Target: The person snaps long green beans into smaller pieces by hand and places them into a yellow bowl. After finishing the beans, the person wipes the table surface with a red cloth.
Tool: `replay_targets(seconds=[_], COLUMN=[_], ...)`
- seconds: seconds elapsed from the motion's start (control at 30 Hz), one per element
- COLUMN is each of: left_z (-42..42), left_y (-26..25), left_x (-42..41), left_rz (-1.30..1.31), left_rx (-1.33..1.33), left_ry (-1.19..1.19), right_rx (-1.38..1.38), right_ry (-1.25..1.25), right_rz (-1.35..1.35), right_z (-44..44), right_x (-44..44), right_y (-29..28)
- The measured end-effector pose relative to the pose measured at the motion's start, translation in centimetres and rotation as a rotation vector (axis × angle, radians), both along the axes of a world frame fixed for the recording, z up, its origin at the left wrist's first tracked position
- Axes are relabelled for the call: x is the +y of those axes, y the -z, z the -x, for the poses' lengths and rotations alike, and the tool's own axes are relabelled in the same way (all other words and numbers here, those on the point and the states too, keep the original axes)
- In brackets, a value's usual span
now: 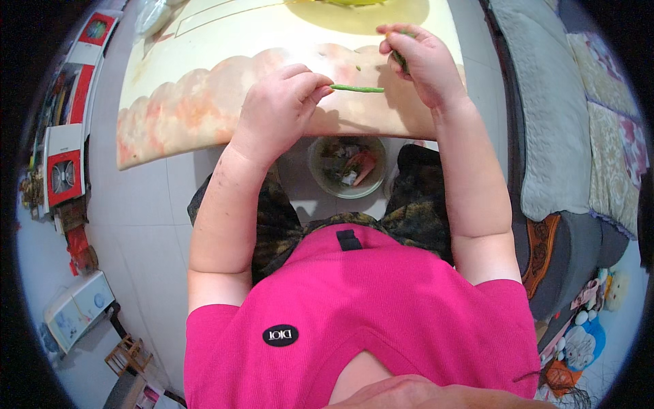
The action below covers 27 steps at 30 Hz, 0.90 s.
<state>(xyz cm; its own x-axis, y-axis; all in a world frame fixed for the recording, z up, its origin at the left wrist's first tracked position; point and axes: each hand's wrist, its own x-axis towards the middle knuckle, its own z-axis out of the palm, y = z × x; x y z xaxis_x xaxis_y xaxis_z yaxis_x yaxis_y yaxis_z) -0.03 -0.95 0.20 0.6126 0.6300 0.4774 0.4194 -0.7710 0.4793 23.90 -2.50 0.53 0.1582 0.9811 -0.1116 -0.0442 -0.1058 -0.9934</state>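
Note:
A green bean (pixel 360 89) sticks out to the right from between the thumb and fingertips of my left hand (pixel 281 105), just above the covered tabletop (pixel 204 107). My right hand (pixel 421 64) is raised at the table's right side, its fingers curled around green bean pieces (pixel 400 61); how many they are is hidden by the fingers. A tiny green bit (pixel 358 68) lies on the cover between the two hands. At the top edge, part of a yellow-green thing (pixel 357 1) is visible.
Below the table's near edge, between my knees, stands a round bin (pixel 312 171) with scraps inside. A clear plastic bag (pixel 153 15) lies at the table's far left. A sofa with a grey cover (pixel 546 117) runs along the right; shelves with red-and-white boxes (pixel 64 176) line the left.

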Motion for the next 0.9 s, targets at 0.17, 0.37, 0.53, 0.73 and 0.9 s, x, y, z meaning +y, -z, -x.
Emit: replay_targets(seconds=[0.17, 0.37, 0.53, 0.73, 0.9], left_z=[0.2, 0.4, 1.1, -0.3, 0.0], left_y=[-0.3, 0.0, 0.3, -0.1, 0.0], left_x=[0.3, 0.7, 1.4, -0.1, 0.1], left_rz=[-0.038, -0.037, -0.032, -0.034, 0.024], left_rx=[-0.014, -0.054, -0.059, -0.047, -0.091], left_ry=[0.018, -0.101, -0.147, -0.034, -0.074], right_rx=[-0.154, -0.011, -0.067, 0.065, -0.05], right_ry=[-0.545, -0.576, -0.236, 0.194, -0.005], right_rz=[0.174, 0.143, 0.075, -0.009, -0.047], right_z=[1.0, 1.0, 1.5, -0.9, -0.8], right_x=[-0.6, -1.1, -0.9, 1.5, 0.0], right_y=[0.0, -0.1, 0.3, 2.4, 0.1])
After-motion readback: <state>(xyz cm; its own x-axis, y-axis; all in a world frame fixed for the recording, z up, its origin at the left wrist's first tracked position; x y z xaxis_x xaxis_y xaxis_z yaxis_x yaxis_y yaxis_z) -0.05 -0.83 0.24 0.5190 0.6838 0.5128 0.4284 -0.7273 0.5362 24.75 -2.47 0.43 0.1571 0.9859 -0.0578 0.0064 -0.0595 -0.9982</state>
